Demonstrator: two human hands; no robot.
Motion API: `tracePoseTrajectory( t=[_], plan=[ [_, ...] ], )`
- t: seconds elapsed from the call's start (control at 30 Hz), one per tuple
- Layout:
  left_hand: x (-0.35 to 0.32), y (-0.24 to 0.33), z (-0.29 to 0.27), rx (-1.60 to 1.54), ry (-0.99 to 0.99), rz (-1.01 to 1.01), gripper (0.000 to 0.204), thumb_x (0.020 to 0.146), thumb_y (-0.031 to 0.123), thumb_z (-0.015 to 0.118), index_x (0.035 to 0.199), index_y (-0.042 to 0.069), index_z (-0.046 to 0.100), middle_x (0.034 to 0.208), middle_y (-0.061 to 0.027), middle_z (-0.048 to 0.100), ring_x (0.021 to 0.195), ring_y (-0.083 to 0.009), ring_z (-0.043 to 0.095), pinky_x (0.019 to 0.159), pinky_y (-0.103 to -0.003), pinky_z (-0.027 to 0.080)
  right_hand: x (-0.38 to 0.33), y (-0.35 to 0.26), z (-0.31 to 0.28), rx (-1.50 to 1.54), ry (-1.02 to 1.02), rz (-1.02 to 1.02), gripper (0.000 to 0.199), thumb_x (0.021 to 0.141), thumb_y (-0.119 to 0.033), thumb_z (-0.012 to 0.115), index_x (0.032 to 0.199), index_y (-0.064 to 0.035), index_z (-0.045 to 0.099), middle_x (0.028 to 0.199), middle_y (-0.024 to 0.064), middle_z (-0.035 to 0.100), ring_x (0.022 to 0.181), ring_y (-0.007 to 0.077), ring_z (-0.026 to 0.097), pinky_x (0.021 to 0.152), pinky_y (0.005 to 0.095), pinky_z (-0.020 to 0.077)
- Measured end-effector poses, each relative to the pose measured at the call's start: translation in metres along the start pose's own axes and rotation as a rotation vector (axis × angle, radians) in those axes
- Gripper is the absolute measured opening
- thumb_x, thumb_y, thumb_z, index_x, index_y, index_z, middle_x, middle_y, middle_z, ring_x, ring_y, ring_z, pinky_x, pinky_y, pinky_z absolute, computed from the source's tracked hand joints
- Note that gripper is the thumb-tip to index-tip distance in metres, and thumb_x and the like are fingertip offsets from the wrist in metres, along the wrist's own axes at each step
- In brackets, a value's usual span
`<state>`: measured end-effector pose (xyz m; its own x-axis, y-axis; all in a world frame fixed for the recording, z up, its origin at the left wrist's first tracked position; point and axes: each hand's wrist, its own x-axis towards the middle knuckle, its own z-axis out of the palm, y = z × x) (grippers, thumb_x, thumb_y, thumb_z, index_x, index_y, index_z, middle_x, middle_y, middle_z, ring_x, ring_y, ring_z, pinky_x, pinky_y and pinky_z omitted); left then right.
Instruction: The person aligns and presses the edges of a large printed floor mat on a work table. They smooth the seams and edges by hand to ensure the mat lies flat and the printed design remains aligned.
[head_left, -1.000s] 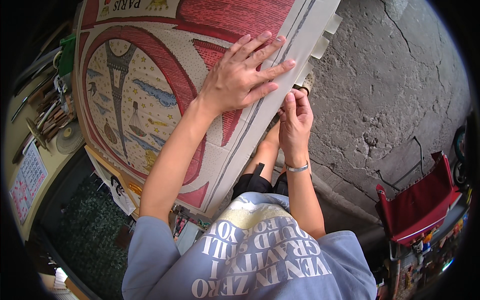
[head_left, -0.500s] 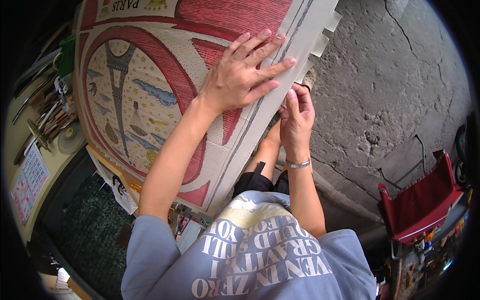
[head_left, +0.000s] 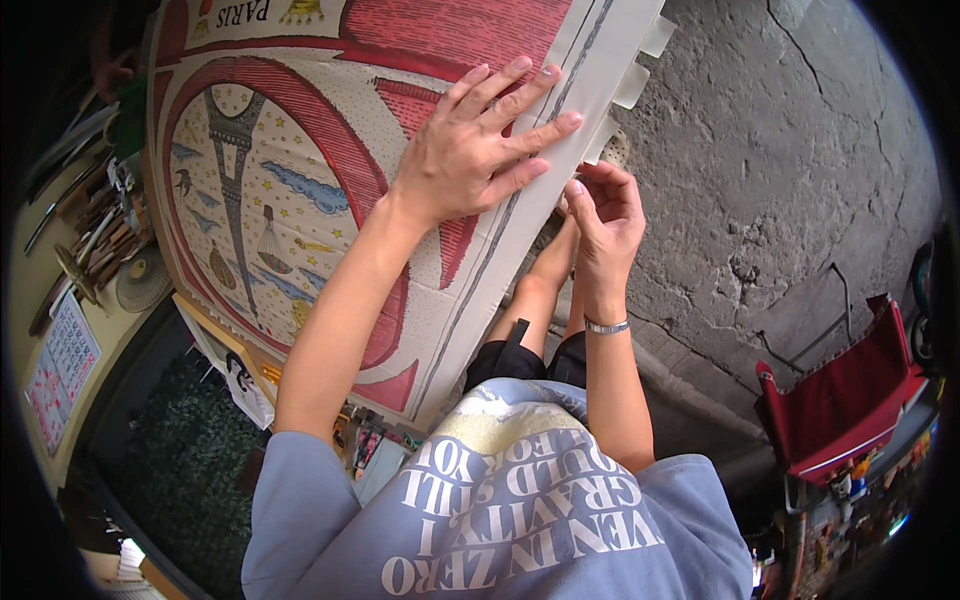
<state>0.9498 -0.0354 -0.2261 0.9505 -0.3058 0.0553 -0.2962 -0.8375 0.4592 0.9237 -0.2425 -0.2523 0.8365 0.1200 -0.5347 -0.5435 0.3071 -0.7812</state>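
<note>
A large printed sheet (head_left: 325, 110) with a red, cream and grey picture of a tower and stars spreads over a flat surface at the upper left. My left hand (head_left: 468, 150) lies on it with the fingers spread, pressing near its pale border (head_left: 520, 205). Just past that border, my right hand (head_left: 607, 225) is closed in a pinch at the edge. What its fingertips hold, if anything, is hidden. Beyond my right hand, short whitish strips like tape tabs (head_left: 630, 86) stick out along the same edge.
Cracked concrete floor (head_left: 760, 180) spreads to the right. A red folding chair (head_left: 835, 400) stands at the lower right. On the left are a pile of wooden pieces (head_left: 95, 225), a round fan (head_left: 142, 282) and a dark green mat (head_left: 180, 480). My legs (head_left: 535, 290) are below the sheet's edge.
My right hand has shifted slightly right and turned, its fingers still pinched by the edge. My left hand stays flat on the sheet, with the view shifted a little.
</note>
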Motion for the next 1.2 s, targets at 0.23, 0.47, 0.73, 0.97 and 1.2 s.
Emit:
tracePoseTrajectory(
  t=[0.23, 0.47, 0.73, 0.97, 1.2],
  plan=[
    [-0.002, -0.001, 0.003, -0.028, 0.006, 0.013, 0.051, 0.094, 0.038, 0.068, 0.145, 0.039, 0.061, 0.164, -0.0017, 0.043, 0.151, -0.0242, 0.038, 0.122, -0.050, 0.031, 0.011, 0.000, -0.007, -0.053, -0.037, -0.035, 0.032, 0.094, -0.002, 0.074, 0.123, 0.0009, 0.059, 0.106, 0.0044, 0.067, 0.092, 0.0086, 0.063, 0.080, 0.0222, 0.0521],
    [-0.009, 0.001, 0.001, -0.033, 0.010, 0.013, 0.053, 0.092, 0.036, 0.070, 0.144, 0.039, 0.061, 0.163, -0.0011, 0.043, 0.151, -0.0237, 0.038, 0.122, -0.050, 0.031, 0.011, -0.002, -0.006, -0.070, -0.052, -0.014, 0.036, 0.093, -0.003, 0.076, 0.124, 0.0021, 0.058, 0.103, 0.0044, 0.067, 0.088, 0.0090, 0.064, 0.077, 0.0230, 0.0544],
    [0.002, 0.001, 0.014, -0.015, 0.038, -0.016, 0.053, 0.092, 0.036, 0.070, 0.144, 0.039, 0.061, 0.163, -0.0004, 0.044, 0.150, -0.0236, 0.039, 0.121, -0.050, 0.032, 0.026, -0.003, -0.019, -0.096, -0.142, 0.003, 0.038, 0.093, 0.000, 0.074, 0.127, 0.0018, 0.057, 0.112, 0.0070, 0.065, 0.094, 0.0101, 0.063, 0.084, 0.0246, 0.0536],
    [-0.023, -0.001, -0.006, -0.054, 0.040, 0.065, 0.054, 0.092, 0.035, 0.069, 0.146, 0.035, 0.060, 0.161, -0.0025, 0.046, 0.149, -0.0258, 0.041, 0.121, -0.049, 0.032, -0.031, 0.006, -0.006, -0.181, -0.155, 0.050, 0.043, 0.091, -0.001, 0.077, 0.129, 0.0014, 0.056, 0.116, 0.0054, 0.063, 0.091, 0.0102, 0.062, 0.081, 0.0242, 0.0536],
    [-0.143, 0.046, -0.083, -0.208, 0.432, -0.143, 0.046, 0.100, 0.033, 0.063, 0.145, 0.024, 0.061, 0.157, -0.0072, 0.051, 0.144, -0.0274, 0.048, 0.121, -0.050, 0.035, -0.172, 0.001, -0.059, -0.563, -0.266, 0.046, 0.030, 0.106, -0.016, 0.060, 0.131, 0.0004, 0.058, 0.120, 0.0090, 0.066, 0.108, 0.0135, 0.061, 0.088, 0.0280, 0.0520]
  ],
)
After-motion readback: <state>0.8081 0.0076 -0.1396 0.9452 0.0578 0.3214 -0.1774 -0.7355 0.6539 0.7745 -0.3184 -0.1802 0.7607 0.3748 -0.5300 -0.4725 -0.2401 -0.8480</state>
